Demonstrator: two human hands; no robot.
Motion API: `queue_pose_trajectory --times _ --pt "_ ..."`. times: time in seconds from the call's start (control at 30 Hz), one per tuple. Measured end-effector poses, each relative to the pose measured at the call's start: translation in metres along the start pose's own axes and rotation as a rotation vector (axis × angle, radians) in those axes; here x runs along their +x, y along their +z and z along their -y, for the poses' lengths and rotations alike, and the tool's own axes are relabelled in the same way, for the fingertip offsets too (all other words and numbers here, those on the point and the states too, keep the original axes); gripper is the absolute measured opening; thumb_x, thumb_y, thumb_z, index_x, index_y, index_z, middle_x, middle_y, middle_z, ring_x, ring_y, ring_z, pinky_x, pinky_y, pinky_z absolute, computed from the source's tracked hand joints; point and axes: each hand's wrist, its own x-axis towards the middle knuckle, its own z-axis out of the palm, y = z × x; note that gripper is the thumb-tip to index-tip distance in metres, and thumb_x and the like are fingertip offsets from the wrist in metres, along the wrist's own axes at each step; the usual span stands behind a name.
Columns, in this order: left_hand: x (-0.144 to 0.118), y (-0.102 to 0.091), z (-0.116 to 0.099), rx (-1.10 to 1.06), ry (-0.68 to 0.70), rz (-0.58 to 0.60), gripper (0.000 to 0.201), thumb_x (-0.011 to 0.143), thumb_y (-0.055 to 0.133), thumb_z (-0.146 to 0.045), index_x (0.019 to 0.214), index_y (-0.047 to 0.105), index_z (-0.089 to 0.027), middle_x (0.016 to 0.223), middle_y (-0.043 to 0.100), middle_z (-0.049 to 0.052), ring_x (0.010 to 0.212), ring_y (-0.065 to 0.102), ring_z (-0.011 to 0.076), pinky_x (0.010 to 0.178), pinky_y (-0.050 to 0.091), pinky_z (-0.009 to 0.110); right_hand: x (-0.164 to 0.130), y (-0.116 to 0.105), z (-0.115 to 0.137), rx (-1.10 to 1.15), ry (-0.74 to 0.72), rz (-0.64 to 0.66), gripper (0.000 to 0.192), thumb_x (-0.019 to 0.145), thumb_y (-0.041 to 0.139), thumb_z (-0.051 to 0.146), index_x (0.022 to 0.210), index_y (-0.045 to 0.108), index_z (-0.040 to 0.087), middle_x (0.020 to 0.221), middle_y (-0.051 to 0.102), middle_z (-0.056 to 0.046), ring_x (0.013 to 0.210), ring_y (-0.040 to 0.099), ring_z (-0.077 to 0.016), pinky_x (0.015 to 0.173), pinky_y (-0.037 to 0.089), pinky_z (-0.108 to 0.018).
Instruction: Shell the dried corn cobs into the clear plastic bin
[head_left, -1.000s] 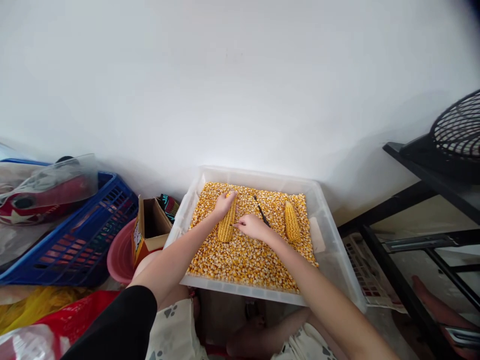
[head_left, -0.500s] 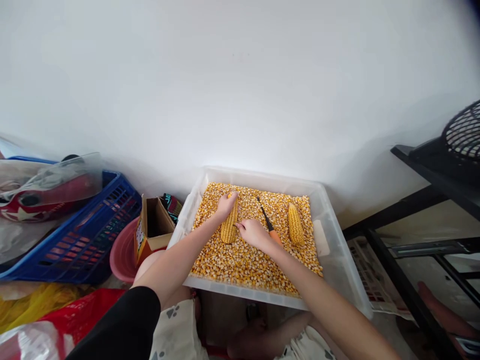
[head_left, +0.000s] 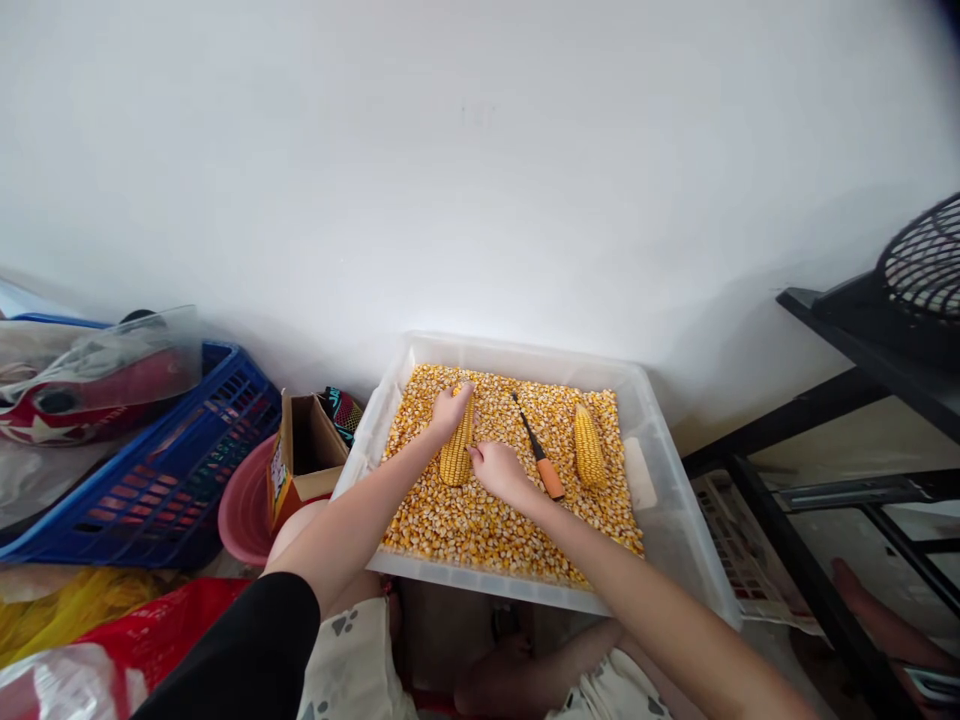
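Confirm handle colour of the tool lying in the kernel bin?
Orange handle, dark shaft: the tool lies on the kernels, right of the right hand. Head view.

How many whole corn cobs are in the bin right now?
2. One cob lies at the left under the left hand, with the right hand touching it; the other cob lies at the right. More may be buried in the kernels.

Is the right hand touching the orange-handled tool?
Apart. In the head view the right hand rests by the held cob; kernels show between it and the orange-handled tool.
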Motion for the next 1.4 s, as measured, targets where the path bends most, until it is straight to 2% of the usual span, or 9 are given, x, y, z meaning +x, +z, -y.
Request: queue_pose_trajectory --times 0.1,0.23,0.4,0.5,0.57,0.77,0.93,1.2,1.4 --pt "-0.002 0.000 -0.001 0.081 0.058 -0.008 0.039 0.072 0.049 -0.053 0.072 0.055 -0.014 0.056 0.056 0.003 0.055 0.056 0.0179 0.054 0.041 0.026 0.006 0.003 -0.010 0.089 -0.023 0.018 0.038 0.090 0.035 0.032 0.077 0.066 0.013 0.076 0.067 -0.010 0.065 0.057 -0.0140 0.055 0.031 -0.024" --pt "-0.009 0.004 -0.008 0.256 0.186 -0.022 0.039 0.073 0.047 -0.053 0.070 0.056 -0.014 0.060 0.056 0.003 0.061 0.055 0.0178 0.060 0.040 0.027 0.017 -0.006 -0.030 0.235 -0.124 0.128 0.041 0.087 0.040 0.037 0.066 0.063 0.012 0.059 0.060 -0.004 0.051 0.047 -0.0095 0.051 0.028 -0.021" --pt "-0.025 0.017 -0.015 0.392 0.400 0.141 0.040 0.074 0.047 -0.052 0.069 0.059 -0.014 0.060 0.055 0.002 0.062 0.052 0.0164 0.063 0.038 0.026 0.024 -0.027 -0.051 0.340 -0.252 0.317 0.036 0.080 0.050 0.041 0.064 0.065 0.012 0.053 0.055 0.001 0.048 0.042 -0.0086 0.050 0.029 -0.020" --pt "-0.031 0.022 -0.017 0.386 0.453 0.240 0.039 0.073 0.049 -0.052 0.068 0.060 -0.014 0.063 0.057 0.002 0.064 0.052 0.0162 0.063 0.038 0.025 0.023 -0.035 -0.054 0.387 -0.271 0.392 0.034 0.079 0.052 0.041 0.065 0.066 0.012 0.055 0.057 0.001 0.049 0.041 -0.0086 0.052 0.031 -0.021" --pt "-0.030 0.021 -0.018 0.374 0.420 0.236 0.039 0.073 0.049 -0.052 0.066 0.059 -0.014 0.061 0.056 0.002 0.063 0.052 0.0163 0.062 0.038 0.025 0.022 -0.038 -0.051 0.381 -0.259 0.388 0.035 0.080 0.051 0.040 0.066 0.066 0.012 0.056 0.057 0.001 0.049 0.041 -0.0086 0.052 0.031 -0.021" --pt "-0.014 0.008 -0.014 0.193 0.199 0.101 0.036 0.070 0.052 -0.050 0.069 0.058 -0.014 0.058 0.053 0.001 0.063 0.052 0.0170 0.062 0.040 0.026 0.018 -0.035 -0.039 0.254 -0.256 0.352 0.030 0.082 0.047 0.032 0.070 0.065 0.011 0.058 0.057 0.000 0.053 0.044 -0.0094 0.053 0.030 -0.021" --pt "-0.006 0.005 -0.008 0.175 0.171 0.028 0.036 0.069 0.052 -0.050 0.065 0.056 -0.014 0.058 0.052 0.001 0.064 0.052 0.0173 0.064 0.040 0.026 0.015 -0.030 -0.037 0.199 -0.212 0.303 0.030 0.083 0.043 0.028 0.071 0.065 0.012 0.059 0.059 -0.001 0.054 0.047 -0.0100 0.053 0.030 -0.021" --pt "0.000 0.001 -0.002 0.130 0.121 -0.025 0.037 0.068 0.053 -0.051 0.063 0.056 -0.014 0.056 0.053 0.002 0.061 0.053 0.0174 0.058 0.040 0.025 0.007 -0.038 -0.029 0.183 -0.170 0.319 0.033 0.083 0.041 0.030 0.069 0.065 0.013 0.056 0.057 -0.001 0.050 0.046 -0.0099 0.051 0.029 -0.021" --pt "-0.001 0.001 -0.002 0.091 0.087 0.006 0.039 0.068 0.052 -0.052 0.068 0.055 -0.014 0.055 0.052 0.000 0.054 0.053 0.0157 0.052 0.040 0.024 0.007 -0.029 -0.025 0.135 -0.081 0.285 0.032 0.083 0.041 0.029 0.069 0.065 0.014 0.059 0.060 -0.003 0.053 0.048 -0.0107 0.051 0.029 -0.021"
